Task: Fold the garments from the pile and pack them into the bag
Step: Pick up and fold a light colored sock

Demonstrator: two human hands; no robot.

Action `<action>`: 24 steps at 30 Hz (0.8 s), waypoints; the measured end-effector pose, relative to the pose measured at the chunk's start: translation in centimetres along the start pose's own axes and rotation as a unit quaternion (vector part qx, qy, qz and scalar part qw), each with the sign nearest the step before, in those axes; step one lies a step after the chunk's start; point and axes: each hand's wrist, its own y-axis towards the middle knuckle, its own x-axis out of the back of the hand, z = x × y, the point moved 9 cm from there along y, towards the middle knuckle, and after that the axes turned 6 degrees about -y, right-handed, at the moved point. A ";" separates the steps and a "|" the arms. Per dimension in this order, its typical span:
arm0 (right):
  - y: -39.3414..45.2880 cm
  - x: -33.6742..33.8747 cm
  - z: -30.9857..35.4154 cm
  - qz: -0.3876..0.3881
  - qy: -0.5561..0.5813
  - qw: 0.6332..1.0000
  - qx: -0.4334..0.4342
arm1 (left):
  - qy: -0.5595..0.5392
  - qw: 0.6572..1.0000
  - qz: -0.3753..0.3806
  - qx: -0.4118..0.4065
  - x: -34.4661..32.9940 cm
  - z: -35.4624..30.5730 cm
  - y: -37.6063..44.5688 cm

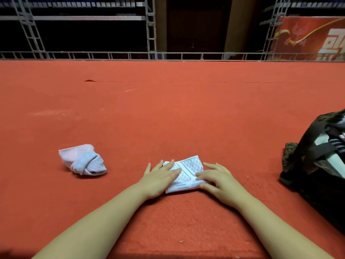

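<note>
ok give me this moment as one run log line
step: folding | both hands: left hand, right hand pressing white patterned garment flat on carpet | pending: pink-blue garment unfolded, left | bag: open, right

The red carpet (168,118) looked matt and nappy, rough close up. The folded white garment (188,173) was soft knit cloth with a raised lattice pattern; the pink garment (82,159) was ribbed cloth. The dark bag (317,174) looked like matt woven fabric.

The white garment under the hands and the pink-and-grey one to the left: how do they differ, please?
The white patterned garment lies folded flat beneath the left hand and right hand; the pink-and-grey garment sits crumpled, bunched and untouched. Both rest on the red carpet, outside the bag.
</note>
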 end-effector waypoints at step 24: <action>1.9 0.8 -3.4 -0.082 -0.063 0.934 -0.342 | -0.183 0.950 -0.157 0.198 0.7 2.9 0.8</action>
